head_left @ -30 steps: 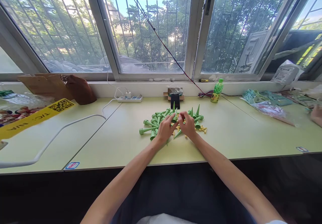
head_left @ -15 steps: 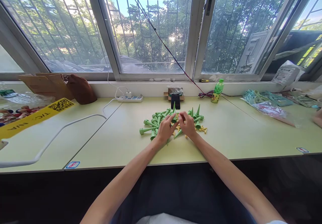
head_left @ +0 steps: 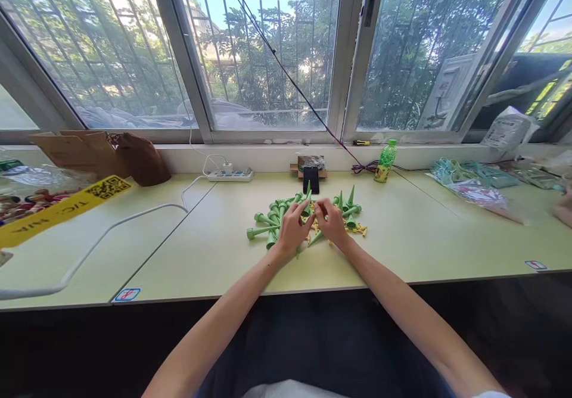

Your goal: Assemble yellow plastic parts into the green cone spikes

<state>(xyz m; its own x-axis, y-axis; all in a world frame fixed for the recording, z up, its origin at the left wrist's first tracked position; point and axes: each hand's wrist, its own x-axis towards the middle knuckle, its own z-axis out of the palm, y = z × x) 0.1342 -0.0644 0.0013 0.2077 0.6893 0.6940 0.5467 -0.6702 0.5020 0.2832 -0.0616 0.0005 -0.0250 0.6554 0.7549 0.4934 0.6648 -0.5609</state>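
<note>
Right now I have the green cone-shaped pieces (head_left: pixel 281 208) heaped at the centre of the frame, on the pale yellow-green table (head_left: pixel 192 267). Small yellow pieces (head_left: pixel 358 230) lie scattered among them, mostly right of centre. At least 2 of the cones on the pile's right side point upward.

Both hands reach into the heap from the bottom of the frame. I see the left hand (head_left: pixel 293 229) with fingers bent narrow beside an upright green cone; whether it grips that cone I cannot tell. The right hand (head_left: pixel 329 221) has its fingertips drawn together just beside the left, and I can't make out anything between them.

Just beyond the heap, a dark phone (head_left: pixel 311 181) leans against a small cardboard box (head_left: pixel 295 168). Right of that stands a green bottle (head_left: pixel 385 162); left of it, a white power strip (head_left: pixel 230 176). At the upper left of the table I find a brown bag (head_left: pixel 142 161), and at the right edge of the frame, another person's hand (head_left: pixel 564 207) near plastic bags (head_left: pixel 485 194).
</note>
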